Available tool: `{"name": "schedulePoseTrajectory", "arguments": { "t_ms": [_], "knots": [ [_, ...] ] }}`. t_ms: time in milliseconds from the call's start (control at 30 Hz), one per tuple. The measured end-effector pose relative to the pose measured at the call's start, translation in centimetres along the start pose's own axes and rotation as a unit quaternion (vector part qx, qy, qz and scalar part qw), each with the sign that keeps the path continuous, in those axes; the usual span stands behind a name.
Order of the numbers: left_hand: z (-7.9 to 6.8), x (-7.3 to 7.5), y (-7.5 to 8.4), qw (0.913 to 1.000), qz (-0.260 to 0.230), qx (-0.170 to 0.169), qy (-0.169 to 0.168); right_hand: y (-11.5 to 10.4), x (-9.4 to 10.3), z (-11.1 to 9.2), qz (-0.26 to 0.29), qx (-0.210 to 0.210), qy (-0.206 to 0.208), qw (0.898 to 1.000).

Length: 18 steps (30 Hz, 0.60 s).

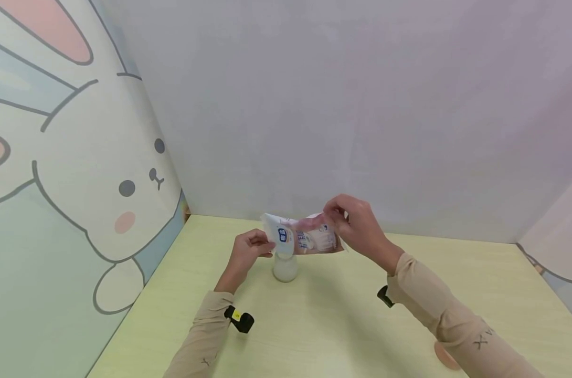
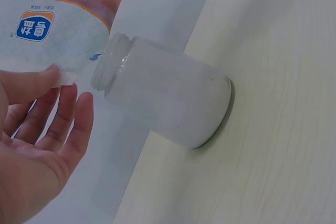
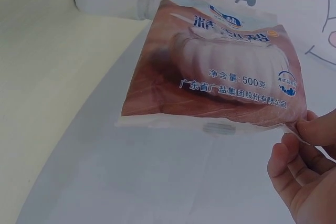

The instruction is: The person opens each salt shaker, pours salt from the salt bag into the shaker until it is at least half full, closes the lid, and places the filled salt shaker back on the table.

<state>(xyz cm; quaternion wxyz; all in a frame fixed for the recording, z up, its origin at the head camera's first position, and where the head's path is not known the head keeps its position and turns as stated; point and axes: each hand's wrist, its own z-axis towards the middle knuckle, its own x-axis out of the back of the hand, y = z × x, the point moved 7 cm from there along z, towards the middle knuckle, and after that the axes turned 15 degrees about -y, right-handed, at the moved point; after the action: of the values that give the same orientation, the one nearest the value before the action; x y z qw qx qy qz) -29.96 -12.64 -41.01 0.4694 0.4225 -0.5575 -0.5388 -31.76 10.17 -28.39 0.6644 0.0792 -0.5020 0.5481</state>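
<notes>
A printed plastic salt bag (image 1: 309, 233), brown and white with a blue logo, is held up sideways between both hands. My left hand (image 1: 248, 254) pinches a corner at its white end between thumb and finger, right by the jar's mouth. With thumb and fingertips, my right hand (image 1: 357, 223) grips a corner at the bag's other, brown end. Below the bag's white end stands a glass jar (image 1: 285, 268), upright on the table and whitish throughout. The jar's threaded neck (image 2: 111, 61) has no lid on it, and the bag's corner overlaps it in the left wrist view.
The pale wooden table (image 1: 286, 336) meets a grey-white wall at the back and a rabbit-printed wall (image 1: 102, 173) on the left. A round orange-pink object (image 1: 445, 357) lies at the front right, partly covered by the right sleeve.
</notes>
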Motion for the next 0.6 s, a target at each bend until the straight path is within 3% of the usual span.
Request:
{"name": "schedulePoseTrajectory", "arguments": {
  "t_ms": [600],
  "knots": [
    [0.11,0.18,0.03,1.0,-0.006,0.007,0.003,0.33,-0.19,0.1,-0.001,0.006,0.005,1.0]
  ]
}}
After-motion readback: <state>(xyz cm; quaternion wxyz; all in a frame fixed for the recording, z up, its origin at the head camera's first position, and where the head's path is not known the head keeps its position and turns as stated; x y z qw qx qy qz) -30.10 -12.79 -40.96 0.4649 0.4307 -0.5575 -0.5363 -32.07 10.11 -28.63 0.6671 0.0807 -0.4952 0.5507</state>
